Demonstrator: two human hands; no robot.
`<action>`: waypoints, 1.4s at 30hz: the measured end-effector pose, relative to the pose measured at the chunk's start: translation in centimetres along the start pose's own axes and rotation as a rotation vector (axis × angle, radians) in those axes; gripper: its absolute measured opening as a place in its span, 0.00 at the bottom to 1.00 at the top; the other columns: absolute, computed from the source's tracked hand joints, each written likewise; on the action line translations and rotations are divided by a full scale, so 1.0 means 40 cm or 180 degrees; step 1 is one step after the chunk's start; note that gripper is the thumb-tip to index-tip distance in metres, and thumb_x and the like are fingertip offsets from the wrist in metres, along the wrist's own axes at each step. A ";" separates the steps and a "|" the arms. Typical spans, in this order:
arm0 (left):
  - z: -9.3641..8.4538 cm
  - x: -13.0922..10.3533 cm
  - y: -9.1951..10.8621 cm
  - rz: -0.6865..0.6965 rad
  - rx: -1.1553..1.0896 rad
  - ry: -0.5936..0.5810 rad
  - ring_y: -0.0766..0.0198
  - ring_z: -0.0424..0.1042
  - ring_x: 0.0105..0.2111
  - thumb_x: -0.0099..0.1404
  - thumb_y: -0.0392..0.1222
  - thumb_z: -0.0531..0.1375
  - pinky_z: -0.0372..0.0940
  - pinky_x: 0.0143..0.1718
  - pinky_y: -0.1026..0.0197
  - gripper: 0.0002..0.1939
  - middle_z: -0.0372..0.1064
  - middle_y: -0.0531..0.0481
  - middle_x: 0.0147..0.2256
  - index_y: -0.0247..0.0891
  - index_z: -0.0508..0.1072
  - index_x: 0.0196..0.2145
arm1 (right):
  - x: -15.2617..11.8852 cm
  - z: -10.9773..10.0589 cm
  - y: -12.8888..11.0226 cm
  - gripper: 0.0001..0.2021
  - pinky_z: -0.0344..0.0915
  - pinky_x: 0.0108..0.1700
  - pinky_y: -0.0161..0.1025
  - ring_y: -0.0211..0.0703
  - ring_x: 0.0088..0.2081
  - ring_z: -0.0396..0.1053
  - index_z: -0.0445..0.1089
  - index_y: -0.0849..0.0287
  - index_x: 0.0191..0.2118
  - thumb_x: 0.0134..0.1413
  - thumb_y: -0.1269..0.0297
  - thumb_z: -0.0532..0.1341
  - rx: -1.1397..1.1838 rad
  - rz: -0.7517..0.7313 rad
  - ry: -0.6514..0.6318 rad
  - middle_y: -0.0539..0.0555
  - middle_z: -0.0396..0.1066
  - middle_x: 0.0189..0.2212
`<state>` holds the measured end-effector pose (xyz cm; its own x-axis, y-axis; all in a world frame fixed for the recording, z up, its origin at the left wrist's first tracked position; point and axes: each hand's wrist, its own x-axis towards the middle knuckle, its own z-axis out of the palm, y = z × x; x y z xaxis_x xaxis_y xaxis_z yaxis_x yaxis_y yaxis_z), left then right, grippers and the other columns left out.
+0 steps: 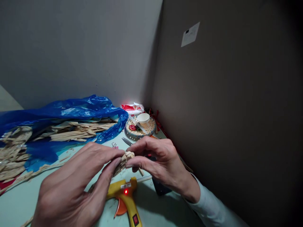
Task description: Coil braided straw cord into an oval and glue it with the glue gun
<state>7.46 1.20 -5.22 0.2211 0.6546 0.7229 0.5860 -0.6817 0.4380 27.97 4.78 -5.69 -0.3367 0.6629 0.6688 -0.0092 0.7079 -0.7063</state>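
Just beyond the gun (129, 197), the person grasps a fibre piece (121, 166) with both hands: the left hand (78, 178) pinches it between thumb and fingers, and the right hand (163, 160) pinches its pale tip. The gun lies on the table (109, 212), its red light glowing. Far beyond the gun is a tray (127, 133), on which a cup (143, 118) is standing; a packet (132, 109) is behind. Beyond the gun to the left, a blue bag (85, 105) lies around many dry strips (80, 130). A grey blade (127, 141) and a clip (114, 145) are nearer to the gun. The left hand covers the gun's front, and the picture edge cuts its handle. To the right of the gun, a dark object (161, 188) is partly hidden under the right hand; one cannot tell what it is.
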 end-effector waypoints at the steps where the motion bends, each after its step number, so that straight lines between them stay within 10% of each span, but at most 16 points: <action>1: 0.000 0.000 -0.001 0.0042 0.0014 -0.0041 0.63 0.76 0.43 0.71 0.37 0.62 0.67 0.48 0.60 0.12 0.80 0.57 0.43 0.51 0.78 0.49 | 0.000 0.000 0.000 0.11 0.73 0.28 0.28 0.36 0.25 0.78 0.77 0.65 0.39 0.62 0.61 0.72 -0.0003 0.0005 0.0005 0.51 0.78 0.27; 22: 0.013 0.044 0.009 -0.1902 -0.1375 0.0095 0.56 0.78 0.30 0.59 0.53 0.68 0.75 0.26 0.61 0.11 0.75 0.51 0.26 0.45 0.79 0.34 | -0.004 -0.004 -0.027 0.08 0.76 0.40 0.36 0.41 0.34 0.78 0.78 0.65 0.42 0.69 0.65 0.66 -0.0739 -0.0497 -0.0387 0.57 0.83 0.34; 32: -0.001 0.054 -0.009 -0.2080 -0.2059 -0.0371 0.67 0.71 0.24 0.54 0.42 0.72 0.72 0.24 0.70 0.10 0.71 0.57 0.23 0.47 0.73 0.25 | -0.008 0.000 -0.028 0.05 0.76 0.41 0.38 0.40 0.33 0.76 0.78 0.68 0.41 0.66 0.70 0.67 -0.0496 -0.0570 -0.0464 0.58 0.81 0.32; 42: 0.012 0.038 -0.004 -0.3438 -0.4481 -0.1401 0.63 0.76 0.33 0.61 0.41 0.72 0.76 0.35 0.63 0.09 0.73 0.50 0.34 0.45 0.77 0.38 | -0.005 -0.007 -0.034 0.03 0.78 0.49 0.36 0.40 0.37 0.80 0.78 0.65 0.43 0.64 0.74 0.68 -0.0291 -0.0546 -0.0560 0.55 0.82 0.36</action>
<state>8.08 2.45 -4.45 0.5362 0.8138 -0.2241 -0.3701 0.4653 0.8041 28.32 3.75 -4.81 -0.4962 0.4843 0.7206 0.0020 0.8306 -0.5568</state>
